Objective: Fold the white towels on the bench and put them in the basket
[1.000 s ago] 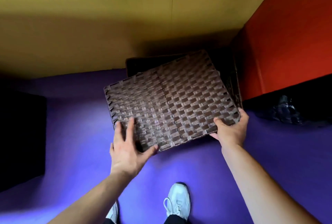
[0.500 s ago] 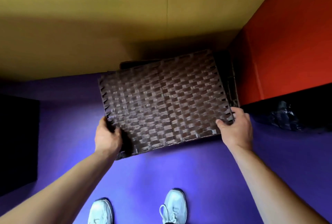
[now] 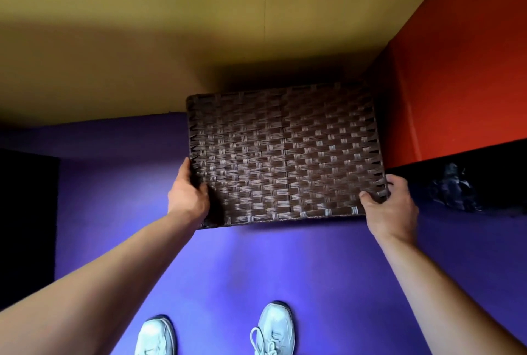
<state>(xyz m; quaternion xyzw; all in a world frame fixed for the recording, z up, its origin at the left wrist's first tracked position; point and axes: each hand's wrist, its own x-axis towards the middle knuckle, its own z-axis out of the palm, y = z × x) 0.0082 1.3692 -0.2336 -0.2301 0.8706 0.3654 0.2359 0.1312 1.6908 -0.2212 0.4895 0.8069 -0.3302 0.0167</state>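
Since the earlier frame we've squared up the woven lid (image 3: 285, 155); it now covers the dark opening seen behind it before. Left hand (image 3: 188, 198) grips its near-left corner, fingers curled over the edge. Right hand (image 3: 390, 206) pinches the near-right corner. Lid sits over the purple floor (image 3: 285, 269), against the yellow wall (image 3: 142, 41). No towels visible.

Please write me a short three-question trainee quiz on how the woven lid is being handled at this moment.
1. True or false: both hands grip the woven lid.
2. Which colour is the floor? A green, B purple, C white.
3. Fill in: the right hand holds the lid's near ____ corner.

Key: 1 true, the left hand grips the left edge too. 2 B. 3 right.
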